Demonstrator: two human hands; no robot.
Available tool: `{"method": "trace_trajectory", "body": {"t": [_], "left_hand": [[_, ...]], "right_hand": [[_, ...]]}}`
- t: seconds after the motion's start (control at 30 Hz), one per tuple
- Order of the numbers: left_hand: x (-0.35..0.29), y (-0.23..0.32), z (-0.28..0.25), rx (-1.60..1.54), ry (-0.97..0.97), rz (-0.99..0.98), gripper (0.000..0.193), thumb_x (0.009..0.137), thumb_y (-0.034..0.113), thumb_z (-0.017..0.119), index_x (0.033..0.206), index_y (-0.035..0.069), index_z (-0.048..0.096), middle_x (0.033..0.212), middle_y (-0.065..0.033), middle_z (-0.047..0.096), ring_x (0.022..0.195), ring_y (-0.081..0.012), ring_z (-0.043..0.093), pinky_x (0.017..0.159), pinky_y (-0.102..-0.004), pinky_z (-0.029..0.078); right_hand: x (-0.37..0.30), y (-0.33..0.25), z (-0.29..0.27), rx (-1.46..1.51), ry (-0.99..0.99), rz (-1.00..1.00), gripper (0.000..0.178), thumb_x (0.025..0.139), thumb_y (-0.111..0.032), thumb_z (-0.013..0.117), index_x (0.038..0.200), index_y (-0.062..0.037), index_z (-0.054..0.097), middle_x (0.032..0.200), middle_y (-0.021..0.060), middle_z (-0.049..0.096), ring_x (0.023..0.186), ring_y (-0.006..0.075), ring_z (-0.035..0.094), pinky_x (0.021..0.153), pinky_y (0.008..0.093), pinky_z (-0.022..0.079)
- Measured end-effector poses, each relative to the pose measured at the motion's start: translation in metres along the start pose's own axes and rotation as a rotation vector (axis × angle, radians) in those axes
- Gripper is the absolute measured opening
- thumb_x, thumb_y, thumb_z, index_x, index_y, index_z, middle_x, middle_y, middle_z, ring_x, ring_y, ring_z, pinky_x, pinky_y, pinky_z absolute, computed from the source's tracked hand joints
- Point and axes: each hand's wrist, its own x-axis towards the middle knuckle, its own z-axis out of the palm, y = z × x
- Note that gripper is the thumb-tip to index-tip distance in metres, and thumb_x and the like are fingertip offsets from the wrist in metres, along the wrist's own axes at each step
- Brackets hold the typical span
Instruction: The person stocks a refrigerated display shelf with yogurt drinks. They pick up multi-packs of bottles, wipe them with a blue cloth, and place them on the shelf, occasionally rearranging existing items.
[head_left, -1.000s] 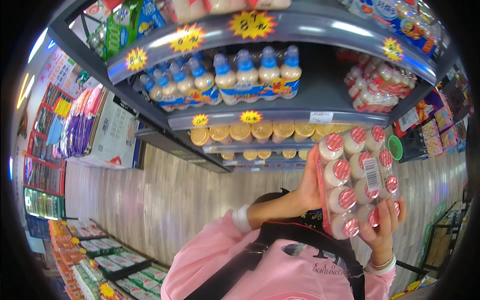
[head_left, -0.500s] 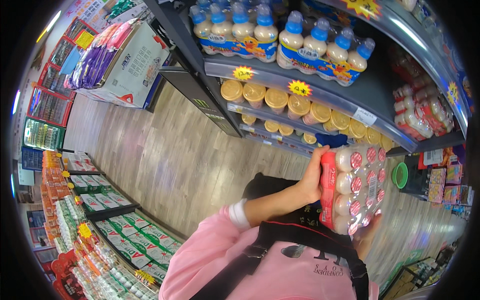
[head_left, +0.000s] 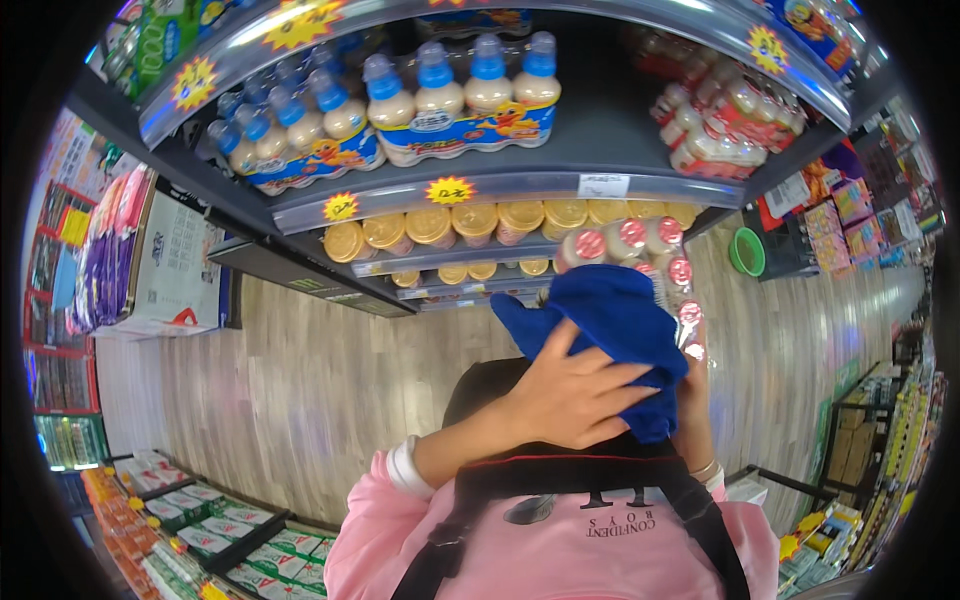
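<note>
Fingers (head_left: pixel 615 382) of the person's left hand (head_left: pixel 555 398) lie spread across a bunched blue cloth (head_left: pixel 620 312); whether they grip it, I can't tell. Under the cloth, partly covered, a clear-wrapped pack of red-capped bottles (head_left: pixel 679 272) is up before the shelf (head_left: pixel 605 140), the right hand (head_left: pixel 693 405) at its lower right edge, its grasp too hidden to judge. Farther off stand yellow-lidded cups (head_left: pixel 431 228), blue-capped bottles (head_left: pixel 437 98) and, rightward, a green tub (head_left: pixel 747 262).
</note>
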Motion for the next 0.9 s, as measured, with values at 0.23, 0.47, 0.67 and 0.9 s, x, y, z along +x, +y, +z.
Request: {"method": "trace_trajectory", "body": {"t": [0.23, 0.47, 0.67, 0.9], "left_hand": [[0.073, -0.023, -0.003, 0.226, 0.0, 0.052, 0.04, 0.079, 0.036, 0.064, 0.114, 0.017, 0.064, 0.119, -0.0071, 0.059, 0.105, -0.0213, 0.055, 0.09, -0.0425, 0.038], [0.026, -0.117, -0.042, -0.084, 0.298, -0.819, 0.04, 0.097, 0.033, 0.047, 0.08, 0.002, 0.066, 0.074, -0.0075, 0.064, 0.068, -0.0209, 0.062, 0.059, -0.0332, 0.048], [-0.047, -0.109, -0.013, -1.055, 0.564, -1.211, 0.041, 0.097, 0.036, 0.05, 0.087, -0.001, 0.066, 0.084, -0.0049, 0.067, 0.075, -0.0117, 0.06, 0.071, -0.0259, 0.047], [-0.084, -0.097, -0.001, -1.184, 0.59, -1.253, 0.043, 0.097, 0.038, 0.048, 0.098, -0.002, 0.063, 0.091, -0.0091, 0.067, 0.079, -0.0163, 0.063, 0.075, -0.0285, 0.05]], "right_hand": [[-0.014, -0.006, 0.012, -0.069, -0.134, 0.03, 0.088, 0.07, -0.013, 0.067, 0.147, -0.002, 0.025, 0.136, 0.0146, 0.046, 0.126, 0.0268, 0.047, 0.103, 0.0376, 0.04], [0.001, -0.03, 0.024, 0.1, -0.001, -0.07, 0.081, 0.072, -0.024, 0.063, 0.143, -0.0012, 0.032, 0.136, 0.0137, 0.048, 0.125, 0.0268, 0.048, 0.105, 0.0403, 0.038], [0.081, -0.092, 0.052, -0.07, -0.05, -0.403, 0.08, 0.077, -0.023, 0.068, 0.145, -0.0054, 0.028, 0.14, 0.0152, 0.043, 0.128, 0.0283, 0.046, 0.105, 0.0407, 0.039], [0.203, -0.126, 0.097, -0.189, 0.12, -0.241, 0.08, 0.073, -0.035, 0.074, 0.138, -0.0121, 0.035, 0.124, 0.0082, 0.052, 0.11, 0.0203, 0.056, 0.082, 0.037, 0.049]]}}
